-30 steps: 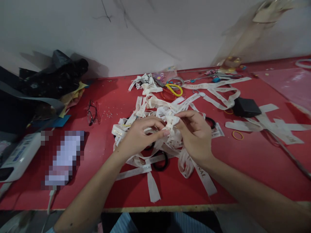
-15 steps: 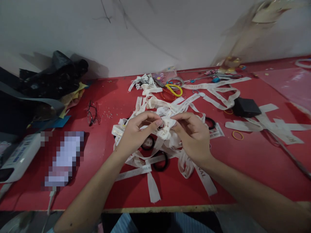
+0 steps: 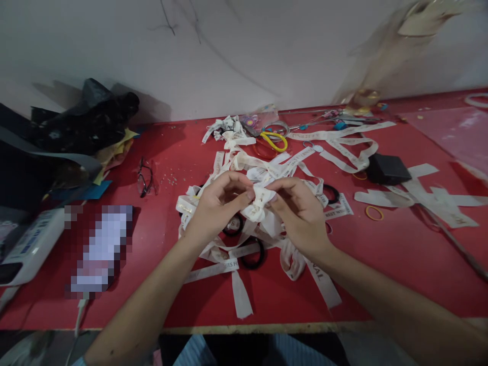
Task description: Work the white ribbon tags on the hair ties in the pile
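Both my hands meet over the middle of a red table [image 3: 381, 254], pinching a folded piece of white printed ribbon [image 3: 262, 202] between them. My left hand [image 3: 217, 206] grips it from the left with thumb and fingers closed. My right hand [image 3: 299, 213] pinches it from the right. Beneath them lies a tangled heap of white printed ribbon strips [image 3: 244, 162], and black hair ties [image 3: 251, 259] lie among the strips.
Glasses [image 3: 144, 177] lie to the left, beside dark bags [image 3: 80, 122]. Yellow-handled scissors [image 3: 273, 140] and small tools sit behind the heap. A black box [image 3: 386, 169], rubber bands [image 3: 373, 212] and more ribbon strips [image 3: 430, 195] lie to the right. A white device [image 3: 28, 249] rests at far left.
My hands have drawn slightly up and away from me with the ribbon piece, working it between the fingertips. A black hair tie under my left hand has come into view.
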The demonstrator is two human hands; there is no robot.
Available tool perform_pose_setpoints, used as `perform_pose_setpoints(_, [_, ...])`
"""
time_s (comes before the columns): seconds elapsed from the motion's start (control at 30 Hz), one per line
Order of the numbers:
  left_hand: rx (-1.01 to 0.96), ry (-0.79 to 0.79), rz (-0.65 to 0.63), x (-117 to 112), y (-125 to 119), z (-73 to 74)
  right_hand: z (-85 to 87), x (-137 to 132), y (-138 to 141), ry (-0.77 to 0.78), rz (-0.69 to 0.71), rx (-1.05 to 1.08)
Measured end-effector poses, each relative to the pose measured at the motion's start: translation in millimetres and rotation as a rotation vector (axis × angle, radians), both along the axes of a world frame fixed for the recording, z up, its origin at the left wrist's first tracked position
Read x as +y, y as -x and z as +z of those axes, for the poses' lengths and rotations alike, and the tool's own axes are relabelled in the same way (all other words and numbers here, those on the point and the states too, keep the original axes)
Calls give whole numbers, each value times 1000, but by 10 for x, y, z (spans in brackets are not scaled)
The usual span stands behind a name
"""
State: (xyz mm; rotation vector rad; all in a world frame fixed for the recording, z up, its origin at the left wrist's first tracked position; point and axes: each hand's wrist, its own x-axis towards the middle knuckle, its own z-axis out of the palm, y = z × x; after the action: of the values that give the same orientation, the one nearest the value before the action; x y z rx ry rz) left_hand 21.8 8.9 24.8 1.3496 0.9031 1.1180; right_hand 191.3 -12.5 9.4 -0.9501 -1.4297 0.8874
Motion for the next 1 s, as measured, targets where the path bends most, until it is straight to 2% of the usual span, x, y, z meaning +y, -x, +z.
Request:
perform_pose_setpoints(0.17, [-99, 99, -72, -5, -9, 5, 4, -3, 0, -6, -5, -47])
perform_pose_setpoints(0.33, [60, 48, -115, -14, 3, -9, 23, -11, -1, -18, -34, -66])
perform_pose_setpoints(0.43, [217, -116, -70, -28, -5, 0, 22, -15, 2, 13, -19, -54])
perform_pose_setpoints(0.57, [458, -569, 66, -59, -15, 47, -3, -11, -8, 90, -2, -31])
perform_pose_setpoints(0.63, [509, -735, 93, -69, -13, 65, -10, -11, -18, 138, 0, -39])
perform_pose_setpoints(0.73, [514, -827, 142, -70, -9, 58, -7, -25, -24, 190, 45, -15])
perform_pose_setpoints(1.0, [582, -886, 187, -53, -3, -23, -20, -21, 3, 362, 177, 50])
